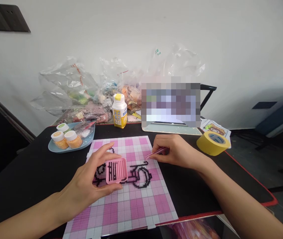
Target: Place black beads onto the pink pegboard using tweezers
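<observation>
A small pink ridged bead tray (pixel 120 169) with rows of black beads in its grooves is held in my left hand (pixel 89 176), thumb at its near edge and fingers at its far side. My right hand (pixel 170 151) pinches pink tweezers (pixel 156 153), their tip over the pegboard near a short line of black beads. Beneath both lies the pegboard (pixel 121 212) with a pink and white checked pattern. Black beads (pixel 142 177) form curved outlines on it; the tray hides part of them.
A blue plate (pixel 69 148) with bead jars (pixel 73 139) stands left. Behind are a yellow-capped bottle (pixel 119 111), plastic bags (pixel 67 83) and a blurred-out screen (pixel 171 104). A yellow tape roll (pixel 212 144) sits right. The black table mat has a red edge (pixel 251 176).
</observation>
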Demonstrator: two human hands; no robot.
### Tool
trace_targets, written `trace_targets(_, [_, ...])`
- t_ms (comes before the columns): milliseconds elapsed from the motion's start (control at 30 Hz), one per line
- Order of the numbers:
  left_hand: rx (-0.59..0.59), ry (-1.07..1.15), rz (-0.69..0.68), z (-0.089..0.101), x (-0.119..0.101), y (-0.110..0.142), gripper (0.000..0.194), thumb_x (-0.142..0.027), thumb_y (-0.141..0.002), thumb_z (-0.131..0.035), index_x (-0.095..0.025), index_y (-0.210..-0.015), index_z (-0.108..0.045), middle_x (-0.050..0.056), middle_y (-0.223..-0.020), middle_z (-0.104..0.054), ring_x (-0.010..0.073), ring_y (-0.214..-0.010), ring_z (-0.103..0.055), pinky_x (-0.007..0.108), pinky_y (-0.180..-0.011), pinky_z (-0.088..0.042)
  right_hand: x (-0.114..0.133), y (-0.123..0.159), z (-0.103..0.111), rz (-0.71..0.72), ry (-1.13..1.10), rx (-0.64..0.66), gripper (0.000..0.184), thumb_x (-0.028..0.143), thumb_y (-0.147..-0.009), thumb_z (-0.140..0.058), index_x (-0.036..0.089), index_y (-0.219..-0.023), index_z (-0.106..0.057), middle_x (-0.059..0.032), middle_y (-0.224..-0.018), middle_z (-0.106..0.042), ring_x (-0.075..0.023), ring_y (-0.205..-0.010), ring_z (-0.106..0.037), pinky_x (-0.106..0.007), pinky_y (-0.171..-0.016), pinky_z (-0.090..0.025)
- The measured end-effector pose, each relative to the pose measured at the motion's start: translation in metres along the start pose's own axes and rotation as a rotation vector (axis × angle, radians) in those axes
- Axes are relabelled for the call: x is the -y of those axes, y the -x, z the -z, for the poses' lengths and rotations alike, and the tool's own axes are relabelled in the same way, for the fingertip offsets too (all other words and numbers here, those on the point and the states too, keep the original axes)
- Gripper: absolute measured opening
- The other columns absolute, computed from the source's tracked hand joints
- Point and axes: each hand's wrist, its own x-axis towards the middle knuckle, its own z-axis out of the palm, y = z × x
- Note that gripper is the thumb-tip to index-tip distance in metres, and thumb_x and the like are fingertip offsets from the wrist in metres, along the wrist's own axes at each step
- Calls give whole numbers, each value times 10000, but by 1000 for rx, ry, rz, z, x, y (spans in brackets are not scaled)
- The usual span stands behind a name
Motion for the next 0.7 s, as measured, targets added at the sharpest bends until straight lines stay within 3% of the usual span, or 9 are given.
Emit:
trace_targets(533, [-4,-4,1,1,0,0,816,-599,-808,-778,-518,-1504,-360,-20,-1255,-779,278,-1182,-717,314,-766,-664,0,0,1,-6,8,2,231,337,-923,-733,164,-774,-703,-25,-741,-667,-130,-666,-571,-244,-594,-403])
trace_targets(700, [3,8,5,1,1,0,840,-566,-799,-803,-462,-1520,-384,29,-1261,-776,312,-1175,-721,351,-778,-667,0,0,-1,5,12,-3,263,371,-949,-702,167,-781,-697,-33,-756,-670,-133,-676,-579,-243,-593,-407])
